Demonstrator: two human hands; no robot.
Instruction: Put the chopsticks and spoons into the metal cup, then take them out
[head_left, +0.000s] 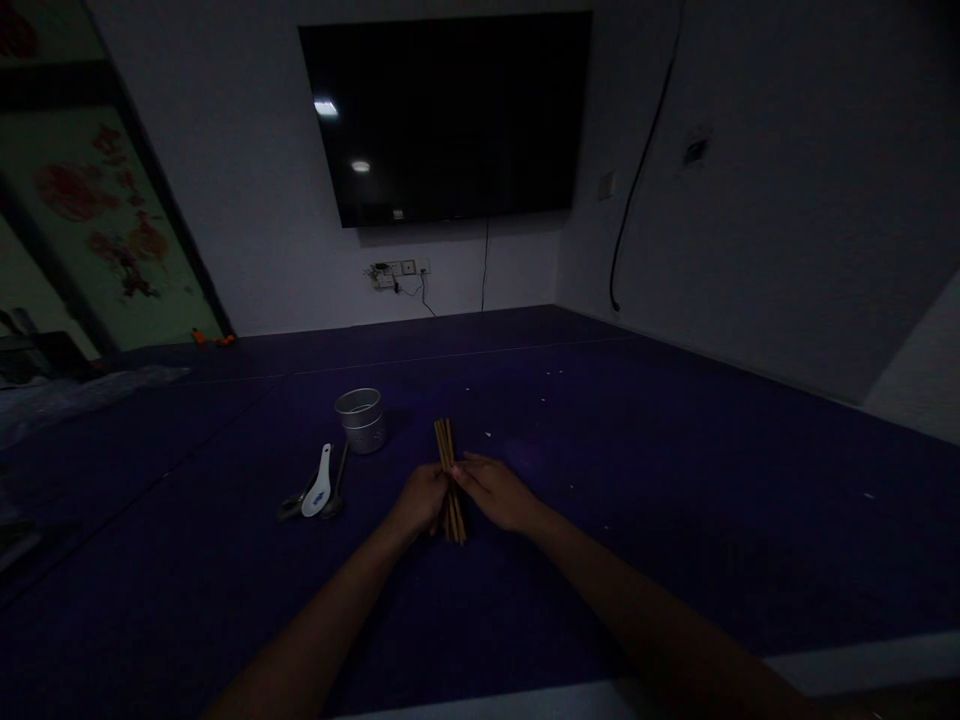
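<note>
A bundle of brown chopsticks [454, 520] is held upright-looking in the middle of the view, its far ends pointing toward the wall. My left hand [421, 500] is closed around the bundle from the left. From the right, my right hand [499, 492] presses on it, thumb against the sticks and fingers partly hidden. To the left lie a white spoon [320, 485] with a blue mark and two dark metal spoons, one of them a long-handled spoon [337, 495] beside it. Behind them stands a silver metal utensil holder [364, 425] with small holes low in its side.
The purple surface [675, 480] carries several small white scraps. Clear plastic wrap [97, 395] lies at the far left. A television [465, 120] hangs on the back wall above sockets [401, 270], and a black cable [641, 180] hangs at right.
</note>
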